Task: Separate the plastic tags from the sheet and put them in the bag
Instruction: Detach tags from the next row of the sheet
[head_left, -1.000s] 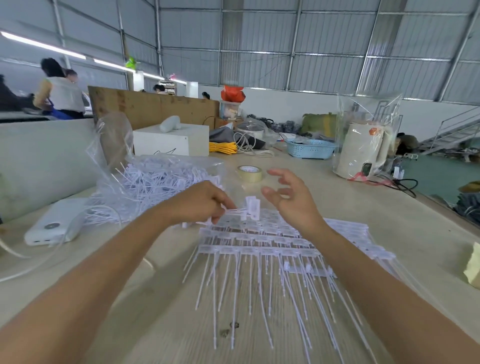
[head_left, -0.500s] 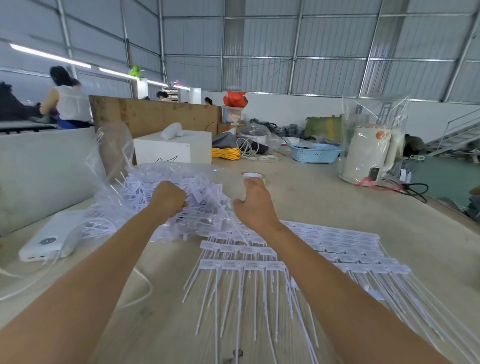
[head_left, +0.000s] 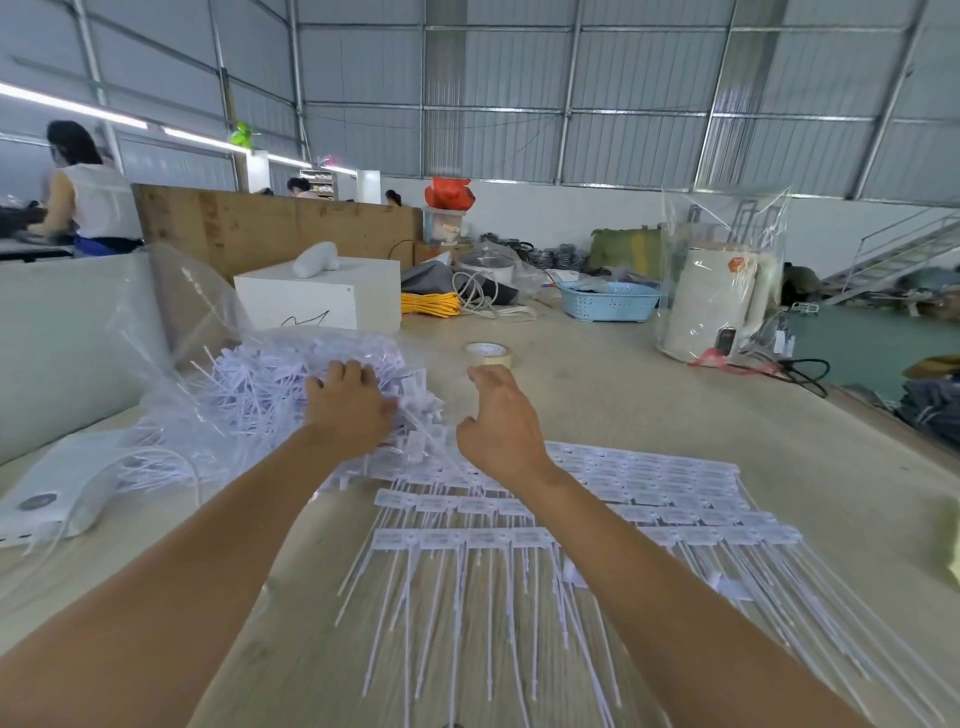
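Sheets of joined white plastic tags (head_left: 649, 488) lie flat on the table in front of me, their long thin tails pointing toward me. A clear plastic bag (head_left: 171, 322) lies open at the left with a heap of loose tags (head_left: 260, 384) in it. My left hand (head_left: 348, 405) rests palm down on the near right side of that heap, fingers spread over the tags. Just to the right, my right hand (head_left: 498, 421) hovers over the far edge of the sheets with loosely bent fingers, and I see nothing in it.
A white power bank (head_left: 57, 493) with a cable lies at the left. Behind the hands are a tape roll (head_left: 488, 353), a white box (head_left: 322, 296), a blue basket (head_left: 608, 301) and a bagged kettle (head_left: 717, 306). The table edge runs along the right.
My left hand carried a tag from over the sheet into the bag and now lies spread on the heap. My right hand reached to the bag's mouth, then drew back slightly.
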